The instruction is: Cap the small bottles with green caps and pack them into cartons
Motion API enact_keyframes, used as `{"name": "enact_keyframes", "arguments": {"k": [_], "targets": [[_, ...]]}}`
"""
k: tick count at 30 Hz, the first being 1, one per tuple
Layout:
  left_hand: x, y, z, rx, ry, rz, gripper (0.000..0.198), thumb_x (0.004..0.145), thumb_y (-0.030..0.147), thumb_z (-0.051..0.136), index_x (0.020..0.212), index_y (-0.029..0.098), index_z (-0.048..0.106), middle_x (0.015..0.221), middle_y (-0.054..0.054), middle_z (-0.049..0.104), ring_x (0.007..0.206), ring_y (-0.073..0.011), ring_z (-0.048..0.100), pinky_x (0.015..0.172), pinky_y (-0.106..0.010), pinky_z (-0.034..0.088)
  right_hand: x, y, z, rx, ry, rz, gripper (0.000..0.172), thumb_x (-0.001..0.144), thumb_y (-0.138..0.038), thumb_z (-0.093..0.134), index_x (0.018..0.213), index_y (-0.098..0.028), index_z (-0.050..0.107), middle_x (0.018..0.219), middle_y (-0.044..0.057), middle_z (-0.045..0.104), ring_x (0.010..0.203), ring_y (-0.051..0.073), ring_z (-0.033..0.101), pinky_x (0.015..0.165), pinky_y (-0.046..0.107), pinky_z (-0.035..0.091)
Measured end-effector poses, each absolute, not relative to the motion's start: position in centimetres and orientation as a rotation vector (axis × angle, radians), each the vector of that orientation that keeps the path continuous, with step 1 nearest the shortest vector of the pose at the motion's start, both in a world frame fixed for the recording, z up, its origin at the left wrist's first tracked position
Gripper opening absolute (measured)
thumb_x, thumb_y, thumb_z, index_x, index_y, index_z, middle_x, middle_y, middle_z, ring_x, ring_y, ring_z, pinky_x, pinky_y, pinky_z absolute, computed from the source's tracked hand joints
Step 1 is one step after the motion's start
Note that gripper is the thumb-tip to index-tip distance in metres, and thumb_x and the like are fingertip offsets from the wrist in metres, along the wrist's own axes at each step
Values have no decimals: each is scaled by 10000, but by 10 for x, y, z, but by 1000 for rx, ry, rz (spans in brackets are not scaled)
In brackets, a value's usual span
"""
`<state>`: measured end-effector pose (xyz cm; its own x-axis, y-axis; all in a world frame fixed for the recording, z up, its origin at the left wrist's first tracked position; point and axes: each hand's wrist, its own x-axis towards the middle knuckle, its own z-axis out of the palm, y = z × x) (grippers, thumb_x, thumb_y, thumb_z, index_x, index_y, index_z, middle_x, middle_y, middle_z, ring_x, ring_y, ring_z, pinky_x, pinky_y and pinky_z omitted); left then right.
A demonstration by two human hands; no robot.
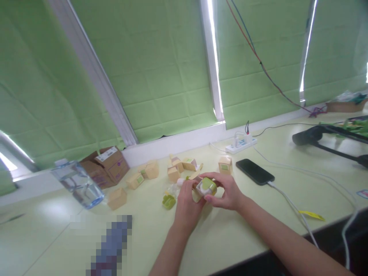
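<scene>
My left hand (pixel 188 199) is closed around a small tan carton (pixel 196 175), mostly hidden by the fingers, with a flap standing up. In my right hand (pixel 227 190), thumb and fingers pinch a small rounded green-and-white item (pixel 208 186). It touches the carton at my left fingertips; whether part of it sits inside I cannot tell. Just left of my left hand lie a green flower-shaped piece (pixel 168 201) and some clear plastic (pixel 172 189). Behind the hands several small tan cartons (pixel 173 173) lie in a loose cluster.
At left stand a large water bottle (pixel 79 184) and an open brown cardboard box (pixel 110 166). More tan cartons (pixel 117 198) lie near them. One carton (pixel 225 165) stands by a black phone (pixel 255 171) on a white cable. A power strip (pixel 240 145) lies along the wall.
</scene>
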<state>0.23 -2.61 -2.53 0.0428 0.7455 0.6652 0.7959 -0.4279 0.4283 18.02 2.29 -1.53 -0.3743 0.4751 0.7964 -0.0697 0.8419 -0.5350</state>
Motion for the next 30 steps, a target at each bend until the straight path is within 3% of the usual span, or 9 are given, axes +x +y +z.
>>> {"name": "enact_keyframes", "arguments": {"k": [5, 12, 21, 23, 27, 30], "targets": [[4, -25, -27, -2140, -1759, -1377, 286, 808, 355, 671, 991, 202, 513, 952, -48, 623, 864, -218, 606, 746, -335, 470, 176, 27, -17, -444, -1866, 462, 562, 769, -361, 742, 1282, -210, 571, 1142, 97, 685, 934, 216, 659, 722, 303, 572], [3, -24, -31, -2089, -1769, -1418, 307, 737, 249, 694, 970, 214, 498, 911, -19, 624, 811, -188, 589, 711, -306, 455, 178, 35, -16, -458, -2005, 258, 616, 805, -412, 730, 1373, -278, 532, 1223, 94, 653, 1081, 288, 592, 957, 470, 501], [2, -26, -29, -2159, -1783, -1461, 315, 722, 256, 711, 948, 220, 495, 914, 0, 613, 766, -156, 571, 704, -295, 462, 179, 44, -20, -510, -2095, 336, 700, 788, -368, 772, 1418, -304, 475, 1176, 100, 604, 1075, 277, 554, 941, 473, 489], [2, -25, -29, -2174, -1787, -1489, 307, 748, 295, 705, 961, 220, 497, 925, -5, 612, 775, -157, 575, 704, -294, 465, 178, 45, -21, -517, -2069, 367, 602, 797, -353, 766, 1342, -275, 524, 1116, 90, 642, 1032, 272, 568, 899, 461, 502], [1, -25, -28, -2205, -1807, -1526, 322, 762, 326, 708, 989, 216, 507, 950, -19, 622, 820, -170, 601, 723, -304, 474, 178, 48, -24, -497, -2045, 346, 208, 849, -299, 709, 1032, -236, 634, 996, 67, 677, 974, 253, 586, 862, 425, 501], [0, -26, -27, -2202, -1833, -1558, 396, 753, 321, 726, 1068, 218, 510, 1007, -42, 638, 895, -192, 622, 741, -319, 484, 180, 48, -23, -538, -1958, 364, 153, 869, -271, 668, 1004, -220, 617, 949, 58, 663, 893, 224, 601, 812, 391, 504]]}}
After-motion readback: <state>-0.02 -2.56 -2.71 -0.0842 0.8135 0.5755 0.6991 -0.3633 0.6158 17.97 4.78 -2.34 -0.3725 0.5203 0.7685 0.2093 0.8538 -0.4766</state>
